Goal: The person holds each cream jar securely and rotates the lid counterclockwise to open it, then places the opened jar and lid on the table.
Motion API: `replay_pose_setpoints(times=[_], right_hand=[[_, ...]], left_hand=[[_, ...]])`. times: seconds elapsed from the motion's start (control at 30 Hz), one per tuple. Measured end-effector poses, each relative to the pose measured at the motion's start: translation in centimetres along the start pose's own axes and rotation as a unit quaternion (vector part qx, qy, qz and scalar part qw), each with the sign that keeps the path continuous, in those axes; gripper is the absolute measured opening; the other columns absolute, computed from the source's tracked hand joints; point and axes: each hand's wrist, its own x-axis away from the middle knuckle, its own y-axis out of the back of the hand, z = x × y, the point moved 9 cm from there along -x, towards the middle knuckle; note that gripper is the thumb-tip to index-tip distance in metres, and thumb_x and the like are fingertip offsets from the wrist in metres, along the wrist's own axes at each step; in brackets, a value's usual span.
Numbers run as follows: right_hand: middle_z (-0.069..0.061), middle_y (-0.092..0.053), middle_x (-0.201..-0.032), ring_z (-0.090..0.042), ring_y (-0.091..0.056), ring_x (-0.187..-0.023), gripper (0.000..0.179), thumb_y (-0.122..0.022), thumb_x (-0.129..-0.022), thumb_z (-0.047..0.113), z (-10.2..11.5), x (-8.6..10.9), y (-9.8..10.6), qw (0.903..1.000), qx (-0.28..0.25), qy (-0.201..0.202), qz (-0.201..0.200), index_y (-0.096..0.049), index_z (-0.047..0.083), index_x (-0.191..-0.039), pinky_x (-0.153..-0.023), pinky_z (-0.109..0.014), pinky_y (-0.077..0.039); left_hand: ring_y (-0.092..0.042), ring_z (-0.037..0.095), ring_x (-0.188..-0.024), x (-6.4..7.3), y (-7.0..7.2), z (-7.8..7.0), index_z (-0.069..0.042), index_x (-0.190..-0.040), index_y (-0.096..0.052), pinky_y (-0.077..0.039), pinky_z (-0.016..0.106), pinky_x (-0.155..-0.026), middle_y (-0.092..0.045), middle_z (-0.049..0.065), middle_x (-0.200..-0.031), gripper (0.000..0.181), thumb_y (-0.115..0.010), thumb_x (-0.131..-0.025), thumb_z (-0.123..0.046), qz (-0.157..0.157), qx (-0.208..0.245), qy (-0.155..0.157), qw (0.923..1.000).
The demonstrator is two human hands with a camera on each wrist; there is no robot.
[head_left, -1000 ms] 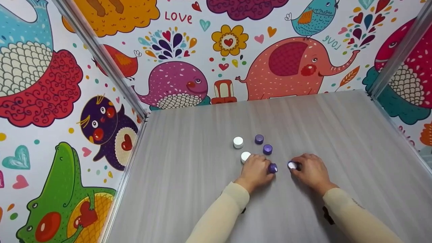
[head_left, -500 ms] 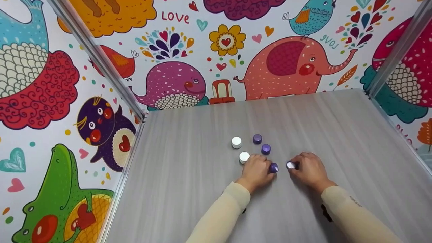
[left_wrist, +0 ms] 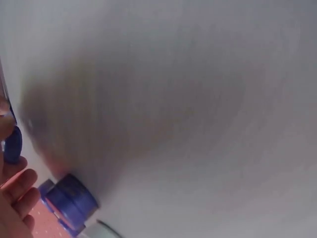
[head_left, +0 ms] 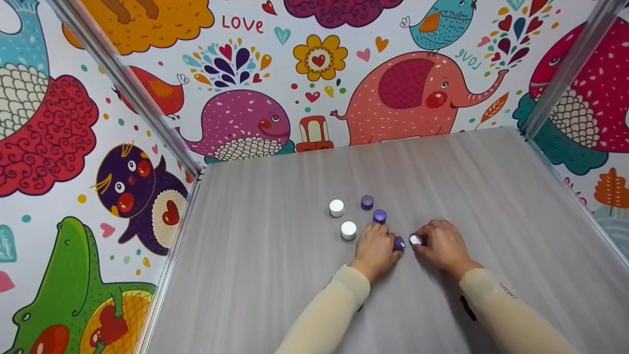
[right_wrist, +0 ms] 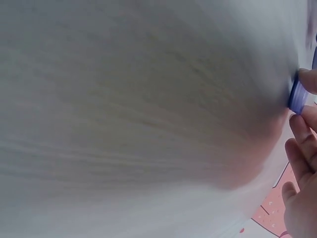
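Note:
In the head view my left hand (head_left: pixel 374 250) pinches a small purple cap-like piece (head_left: pixel 399 243) between thumb and fingers, tipped on its side. The left wrist view shows its blue-purple rim (left_wrist: pixel 13 145) against the fingers. Just to the right, my right hand (head_left: pixel 444 246) pinches another purple cap-like piece (head_left: pixel 416 239), its pale face turned toward the first one. A small gap separates the two pieces. Beyond the left hand's fingertips stands a short purple container (head_left: pixel 380 216), with a second purple container (head_left: pixel 367 202) behind it.
Left of the left hand stand two short white round containers, a nearer white one (head_left: pixel 348 230) and a farther white one (head_left: pixel 336 208). Everything rests on a grey wood-grain table (head_left: pixel 265 236). Printed cartoon walls (head_left: pixel 314 98) close off its back and sides.
The right hand has brought its purple piece closer to the left hand's piece. The left hand has shifted slightly right, away from the nearer white container. The head view has turned a little right.

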Motion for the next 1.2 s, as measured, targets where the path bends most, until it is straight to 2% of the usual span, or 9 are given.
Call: replay_pose_setpoints(times=[0.2, 0.43, 0.67, 0.9, 1.03, 1.2], right_hand=[[-0.005, -0.064, -0.082, -0.029, -0.058, -0.082, 0.022, -0.083, -0.069, 0.017, -0.2, 0.0, 0.0, 1.0, -0.001, -0.002, 0.001, -0.075, 0.005, -0.086, -0.085, -0.049, -0.044], [-0.004, -0.064, -0.082, -0.028, -0.058, -0.082, 0.023, -0.083, -0.071, 0.019, -0.4, 0.0, -0.1, 0.9999, -0.003, -0.009, 0.01, -0.076, 0.005, -0.087, -0.086, -0.049, -0.044], [-0.004, -0.065, -0.083, -0.028, -0.058, -0.082, 0.023, -0.083, -0.071, 0.019, -0.5, 0.0, -0.3, 0.9999, -0.007, -0.009, 0.009, -0.076, 0.006, -0.088, -0.086, -0.049, -0.044], [-0.005, -0.065, -0.083, -0.028, -0.058, -0.082, 0.024, -0.085, -0.069, 0.018, -0.3, 0.0, -0.2, 0.9999, -0.01, -0.002, 0.001, -0.076, 0.006, -0.087, -0.084, -0.049, -0.044], [-0.005, -0.064, -0.083, -0.029, -0.058, -0.082, 0.023, -0.084, -0.069, 0.017, -0.2, 0.1, -0.1, 1.0, -0.009, 0.002, -0.003, -0.075, 0.006, -0.087, -0.085, -0.049, -0.044], [-0.006, -0.063, -0.083, -0.032, -0.058, -0.084, 0.025, -0.084, -0.068, 0.017, 0.0, 0.2, 0.1, 0.9999, -0.005, 0.01, -0.008, -0.074, 0.004, -0.086, -0.085, -0.05, -0.044]], left_hand=[[-0.054, 0.019, -0.111, -0.1, -0.4, -0.5, -0.02, -0.107, -0.073, -0.03, 0.034, -0.106, -0.061, -0.003, -0.105, 0.041, -0.064, -0.089, -0.056, 0.017, -0.012, 0.001, 0.9998], [-0.052, 0.02, -0.113, -0.2, -0.7, -0.3, -0.021, -0.111, -0.072, -0.028, 0.034, -0.107, -0.061, -0.001, -0.109, 0.043, -0.062, -0.09, -0.056, 0.034, -0.002, 0.015, 0.9993], [-0.052, 0.02, -0.113, 0.0, -1.3, -0.3, -0.019, -0.11, -0.071, -0.028, 0.035, -0.107, -0.06, 0.0, -0.112, 0.045, -0.059, -0.091, -0.058, 0.053, -0.023, 0.022, 0.9981], [-0.051, 0.022, -0.114, 0.1, -1.5, -0.2, -0.017, -0.111, -0.07, -0.027, 0.036, -0.108, -0.06, 0.001, -0.114, 0.047, -0.057, -0.092, -0.058, 0.059, -0.023, 0.025, 0.9977], [-0.052, 0.022, -0.115, 0.1, -1.4, -0.1, -0.017, -0.112, -0.07, -0.028, 0.036, -0.108, -0.06, 0.001, -0.113, 0.048, -0.057, -0.091, -0.059, 0.053, -0.023, 0.027, 0.998], [-0.053, 0.021, -0.11, 0.2, -1.2, -0.1, -0.018, -0.109, -0.071, -0.031, 0.035, -0.103, -0.06, 0.0, -0.108, 0.046, -0.061, -0.089, -0.059, 0.03, -0.026, 0.022, 0.999]])
